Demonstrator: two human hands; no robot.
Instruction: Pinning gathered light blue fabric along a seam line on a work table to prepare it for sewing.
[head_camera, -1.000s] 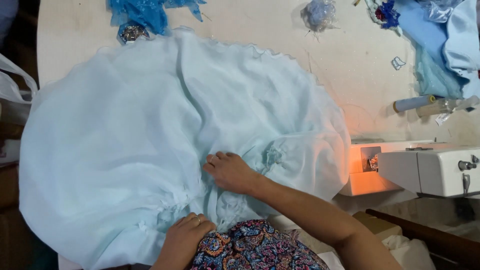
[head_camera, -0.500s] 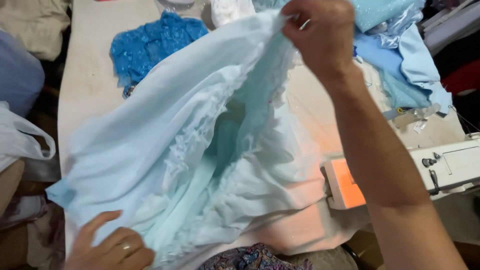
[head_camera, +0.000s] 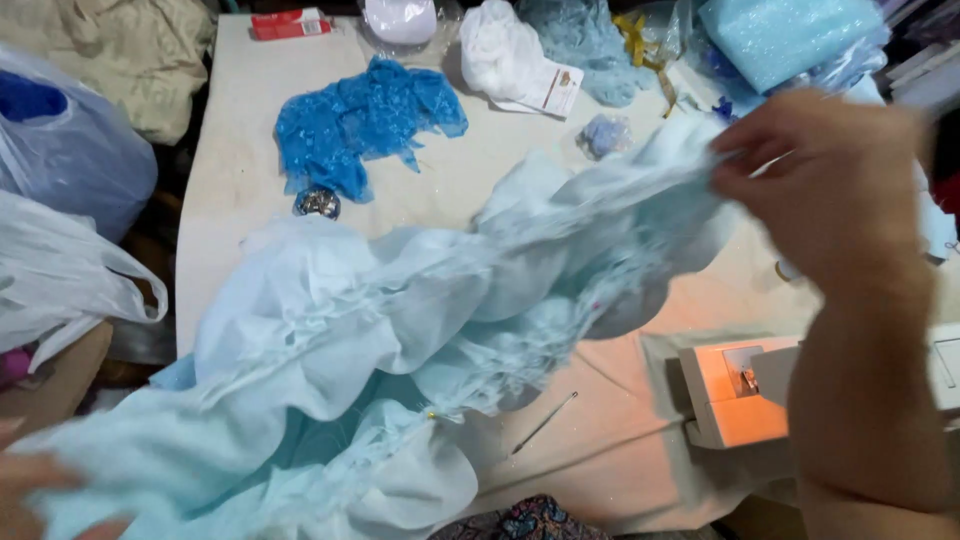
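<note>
Right hand (head_camera: 830, 185) pinches the pale-blue ruffled fabric (head_camera: 400, 330) aloft, left hand (head_camera: 40, 490) grasps its lower end, sewing machine (head_camera: 740, 390) idle beside it.

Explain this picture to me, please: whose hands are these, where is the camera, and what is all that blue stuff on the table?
There is no machine doing the work here: a person is working with two bare hands, and the one camera sits on that person's head, looking down. The right hand, raised at the upper right, pinches one end of a pale blue gathered fabric. The left hand is only partly in view at the bottom left corner, at the other end of the same cloth, so the fabric hangs stretched between the two. Under it is a cream table. On the table lie a crumpled bright blue fabric piece, a white bundle of cloth and a thin needle-like pin. At the right edge stands a white sewing machine, lit orange. Plastic bags sit at the left.
</note>
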